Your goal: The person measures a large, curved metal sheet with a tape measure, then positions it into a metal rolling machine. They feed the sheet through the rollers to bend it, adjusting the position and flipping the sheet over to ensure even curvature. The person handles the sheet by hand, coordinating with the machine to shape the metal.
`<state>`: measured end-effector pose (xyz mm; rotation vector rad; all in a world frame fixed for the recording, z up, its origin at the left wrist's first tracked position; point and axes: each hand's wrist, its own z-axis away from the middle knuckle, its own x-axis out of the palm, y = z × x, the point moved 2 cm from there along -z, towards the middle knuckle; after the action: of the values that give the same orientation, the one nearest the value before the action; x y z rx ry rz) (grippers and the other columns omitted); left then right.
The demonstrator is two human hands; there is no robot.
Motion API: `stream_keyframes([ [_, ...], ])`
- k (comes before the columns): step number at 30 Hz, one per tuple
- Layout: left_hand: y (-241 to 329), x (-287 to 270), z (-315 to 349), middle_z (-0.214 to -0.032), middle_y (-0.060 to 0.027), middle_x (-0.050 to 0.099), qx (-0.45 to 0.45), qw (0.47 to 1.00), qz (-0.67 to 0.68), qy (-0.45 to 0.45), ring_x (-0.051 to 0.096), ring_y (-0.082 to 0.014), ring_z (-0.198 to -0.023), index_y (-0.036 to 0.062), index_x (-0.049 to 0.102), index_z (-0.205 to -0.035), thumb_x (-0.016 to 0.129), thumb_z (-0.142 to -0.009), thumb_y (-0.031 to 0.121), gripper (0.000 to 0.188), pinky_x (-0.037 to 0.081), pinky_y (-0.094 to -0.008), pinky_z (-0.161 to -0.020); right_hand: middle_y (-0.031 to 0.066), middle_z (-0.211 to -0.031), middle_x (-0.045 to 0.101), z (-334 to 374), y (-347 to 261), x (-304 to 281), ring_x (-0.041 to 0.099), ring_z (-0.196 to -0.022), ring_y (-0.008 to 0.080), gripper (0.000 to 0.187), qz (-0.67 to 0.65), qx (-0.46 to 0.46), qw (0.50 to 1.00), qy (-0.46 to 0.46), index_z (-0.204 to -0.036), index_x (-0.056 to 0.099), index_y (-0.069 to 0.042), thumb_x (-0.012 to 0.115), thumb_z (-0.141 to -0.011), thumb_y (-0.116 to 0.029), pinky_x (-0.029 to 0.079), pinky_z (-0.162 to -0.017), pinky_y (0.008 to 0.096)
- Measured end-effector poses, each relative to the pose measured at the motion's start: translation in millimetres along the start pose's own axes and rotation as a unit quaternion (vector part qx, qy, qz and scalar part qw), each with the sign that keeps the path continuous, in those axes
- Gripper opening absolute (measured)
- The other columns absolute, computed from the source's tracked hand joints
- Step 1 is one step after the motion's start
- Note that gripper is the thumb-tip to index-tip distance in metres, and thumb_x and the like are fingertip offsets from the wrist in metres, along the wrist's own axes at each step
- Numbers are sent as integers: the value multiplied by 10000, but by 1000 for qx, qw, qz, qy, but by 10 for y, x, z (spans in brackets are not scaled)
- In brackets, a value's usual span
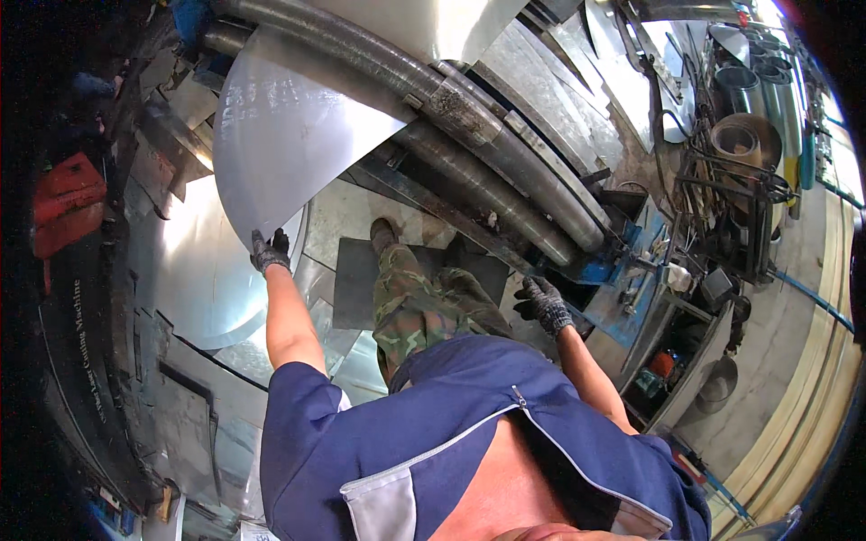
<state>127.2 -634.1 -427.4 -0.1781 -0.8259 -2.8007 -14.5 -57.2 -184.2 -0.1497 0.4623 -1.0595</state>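
A large curved sheet of shiny metal (289, 126) sticks out of the steel rollers (469, 153) of a rolling machine. My left hand (269, 251), in a dark grey glove, grips the sheet's lower corner. My right hand (544, 304), also gloved, hangs free with its fingers loosely curled beside the machine's blue frame (595, 270), and it holds nothing. My leg in camouflage trousers (415, 302) stands on a dark floor mat (354, 288) in front of the rollers.
More metal sheets (203, 270) lie flat on the floor at left. A red machine part (65, 200) is at far left. Rolled metal tubes (744, 135) and a cluttered rack stand at upper right. A bucket (719, 388) sits by a workbench at right.
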Motion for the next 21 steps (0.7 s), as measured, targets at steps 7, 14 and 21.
stream_keyframes([
  [7, -543, 154, 655, -1276, -145, 425, 33, 986, -162, 16, 604, -377, -773, 351, 64, -1427, 757, -729, 293, 985, 479, -488, -600, 155, -980, 649, -121, 285, -163, 651, -670, 254, 506, -14, -17, 999, -25, -1274, 431, -88, 516, -901, -420, 500, -504, 333],
  [14, -894, -175, 1736, -1078, -142, 573, 19, 918, -394, -45, 631, -252, -651, 208, 217, -1398, 716, -767, 303, 810, 444, -315, -401, 143, -957, 654, -350, 746, -459, 646, -638, 242, 542, -83, -57, 994, -44, -1306, 420, -106, 525, -893, -441, 486, -487, 323],
  [21, -1345, -1023, 2267, -1043, -137, 577, -2, 897, -439, -58, 623, -271, -683, 150, 249, -1388, 674, -797, 324, 749, 471, -362, -452, 155, -954, 642, -626, 1393, -1249, 641, -619, 251, 490, -110, 13, 994, -16, -1249, 440, -133, 518, -890, -456, 490, -467, 345],
])
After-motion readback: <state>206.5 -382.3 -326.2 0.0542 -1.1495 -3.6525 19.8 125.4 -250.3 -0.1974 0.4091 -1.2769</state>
